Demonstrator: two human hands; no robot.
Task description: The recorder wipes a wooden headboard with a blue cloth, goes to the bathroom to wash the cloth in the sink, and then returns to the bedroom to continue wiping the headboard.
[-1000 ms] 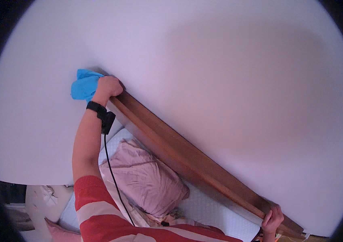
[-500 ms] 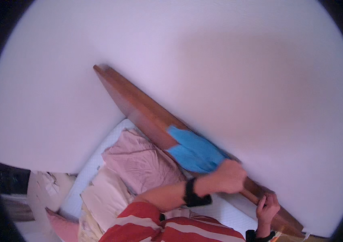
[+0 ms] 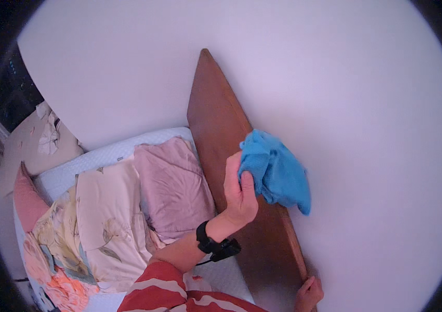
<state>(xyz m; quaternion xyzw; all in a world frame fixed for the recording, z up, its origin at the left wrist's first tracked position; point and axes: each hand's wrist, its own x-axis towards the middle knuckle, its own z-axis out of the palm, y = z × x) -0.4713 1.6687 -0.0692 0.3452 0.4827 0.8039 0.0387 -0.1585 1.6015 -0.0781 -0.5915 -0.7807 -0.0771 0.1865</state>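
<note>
My left hand, wearing a black wrist strap, is closed on a crumpled blue cloth. The cloth lies over the top edge of a brown wooden headboard, and its loose end hangs toward the white wall. Lower down on that same edge, my right hand grips the headboard, its fingers curled and partly out of view.
Left of the headboard is a bed with a white mattress. On it lie a mauve pillow, a cream pillow, rumpled patterned bedding and a pink pillow. A white wall rises behind the headboard.
My view has turned, so the headboard stands steeper and more of the bed shows. My left hand has moved with the cloth farther along the edge, away from my right hand, which still holds the headboard.
</note>
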